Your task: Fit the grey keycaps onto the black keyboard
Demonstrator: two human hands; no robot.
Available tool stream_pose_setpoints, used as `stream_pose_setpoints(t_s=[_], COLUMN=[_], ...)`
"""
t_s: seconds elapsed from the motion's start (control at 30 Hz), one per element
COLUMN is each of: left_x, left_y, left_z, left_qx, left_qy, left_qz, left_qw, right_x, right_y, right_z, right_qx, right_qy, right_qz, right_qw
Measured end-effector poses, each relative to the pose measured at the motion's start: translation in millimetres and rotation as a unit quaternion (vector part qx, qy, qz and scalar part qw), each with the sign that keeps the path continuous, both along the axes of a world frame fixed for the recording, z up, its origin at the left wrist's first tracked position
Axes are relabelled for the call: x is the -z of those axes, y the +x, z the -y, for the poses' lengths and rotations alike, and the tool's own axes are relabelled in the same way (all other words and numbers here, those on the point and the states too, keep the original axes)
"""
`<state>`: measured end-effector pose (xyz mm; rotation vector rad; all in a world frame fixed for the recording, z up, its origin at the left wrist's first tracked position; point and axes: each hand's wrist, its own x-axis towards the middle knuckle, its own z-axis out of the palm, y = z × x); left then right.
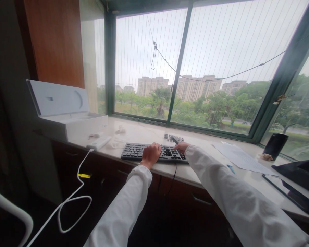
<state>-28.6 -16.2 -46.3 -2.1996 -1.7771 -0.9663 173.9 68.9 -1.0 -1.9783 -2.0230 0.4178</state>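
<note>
While both white-sleeved arms reach forward over the counter edge, the left hand rests curled on the middle of the black keyboard, its fingers bent down onto the keys; at this distance I cannot tell whether it pinches anything. Just to its right, the right hand sits at the keyboard's far right end, and a small dark tool pokes up from its fingers toward the window, so that hand appears closed around the tool. Right behind the tool lies a small cluster of loose dark keycaps on the pale stone counter. The keyboard itself lies along the front edge of the counter, with its thin black cable hanging down over the cabinet front. Left of the keyboard is a white power strip whose white cord loops down toward the floor, and beyond it stands an open white box with its lid raised. To the right lie sheets of paper, a dark cup near the window frame, and a dark flat device at the counter's right end.
</note>
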Motion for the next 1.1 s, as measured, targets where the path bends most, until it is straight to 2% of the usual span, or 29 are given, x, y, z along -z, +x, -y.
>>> stream_pose_setpoints(t_s=[0.1, 0.23, 0.43, 0.53, 0.7, 0.9, 1.0, 1.1], left_x=[-2.7, -4.2, -2.1, -2.2, -3.4, -4.0, -14.4, -33.5], left_y=[0.8, 0.7, -0.5, -0.2, 2.1, 5.6, 8.3, 13.4], left_z=[2.4, 3.1, -0.8, -1.9, -0.7, -3.0, -10.8, -30.0], left_qx=[0.006, 0.008, 0.004, 0.0, -0.009, -0.05, -0.05, -0.047], left_qy=[0.0, 0.007, 0.039, 0.056, 0.065, 0.023, 0.007, -0.002], left_qz=[0.01, 0.018, 0.034, 0.042, 0.038, -0.004, -0.023, -0.031], left_qw=[1.0, 1.0, 0.999, 0.998, 0.997, 0.998, 0.998, 0.998], right_x=[-11.3, -14.0, 9.1, 22.5, 30.4, 30.4, 32.9, 34.1], right_y=[25.4, 56.3, 80.0, 84.3, 89.6, 90.4, 88.1, 86.7], right_z=[-0.4, 1.0, -1.9, -4.9, -10.8, -13.5, -13.7, -14.0], right_qx=[0.02, 0.042, 0.105, 0.135, 0.088, 0.044, 0.033, 0.027], right_qy=[0.022, 0.127, 0.2, 0.201, 0.204, 0.198, 0.195, 0.183], right_qz=[-0.033, 0.034, 0.082, 0.071, 0.071, 0.08, 0.083, 0.081], right_qw=[0.999, 0.99, 0.971, 0.968, 0.972, 0.976, 0.977, 0.979])
